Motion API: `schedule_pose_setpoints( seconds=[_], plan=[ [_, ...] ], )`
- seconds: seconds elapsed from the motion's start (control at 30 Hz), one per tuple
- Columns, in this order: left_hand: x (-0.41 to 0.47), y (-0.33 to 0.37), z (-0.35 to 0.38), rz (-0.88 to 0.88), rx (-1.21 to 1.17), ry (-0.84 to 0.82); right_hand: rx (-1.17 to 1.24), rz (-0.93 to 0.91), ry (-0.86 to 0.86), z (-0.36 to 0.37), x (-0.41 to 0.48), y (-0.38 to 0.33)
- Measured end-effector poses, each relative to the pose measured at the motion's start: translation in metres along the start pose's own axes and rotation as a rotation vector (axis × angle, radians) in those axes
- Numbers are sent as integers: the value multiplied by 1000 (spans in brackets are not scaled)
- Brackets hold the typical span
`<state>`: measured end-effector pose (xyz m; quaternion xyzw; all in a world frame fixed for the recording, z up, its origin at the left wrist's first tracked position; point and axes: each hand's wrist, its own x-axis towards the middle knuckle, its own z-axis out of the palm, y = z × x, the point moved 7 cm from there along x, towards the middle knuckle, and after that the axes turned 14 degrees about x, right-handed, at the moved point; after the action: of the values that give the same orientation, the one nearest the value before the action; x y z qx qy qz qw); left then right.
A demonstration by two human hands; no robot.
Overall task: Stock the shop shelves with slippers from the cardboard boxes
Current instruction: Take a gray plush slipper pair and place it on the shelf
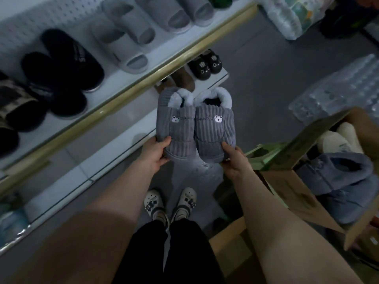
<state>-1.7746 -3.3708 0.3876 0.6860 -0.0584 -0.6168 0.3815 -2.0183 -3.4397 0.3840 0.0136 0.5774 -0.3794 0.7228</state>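
White metal shelving with a brass-coloured front strip (100, 112) runs along the person's left, its upper tier lined with slippers. An open brown cardboard box (307, 203) stands to the right with more fleecy slippers inside. A pair of grey ribbed corduroy slippers with pale fleece lining (194, 128) hangs in the air between box and shelves. The left hand (156, 153) pinches one toe and the right hand (232, 160) pinches the other. The pair is probably best placed level and pressed together, toes facing the aisle like its neighbours.

The cardboard box (303, 193) ran off the right edge, its flap hid part of the blue slippers (344, 181), and the upper shelf (102, 111) covered a brown pair (181, 77).
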Motion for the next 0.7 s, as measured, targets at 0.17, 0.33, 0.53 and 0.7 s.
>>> schedule_pose_setpoints(
  seconds=[0.17, 0.33, 0.53, 0.7],
  plan=[
    [37, -38, -37, -53, -90, 64, -95, 51, 3, 16, 35, 39],
    [91, -79, -79, -110, -200, 112, -167, 29, -4, 36, 97, 84],
    [173, -109, -154, -73, -283, 211, -238, 49, -133, 86, 195, 170],
    [252, -126, -212, 6, -332, 298, -308, 33, -205, 117, 286, 229]
  ],
)
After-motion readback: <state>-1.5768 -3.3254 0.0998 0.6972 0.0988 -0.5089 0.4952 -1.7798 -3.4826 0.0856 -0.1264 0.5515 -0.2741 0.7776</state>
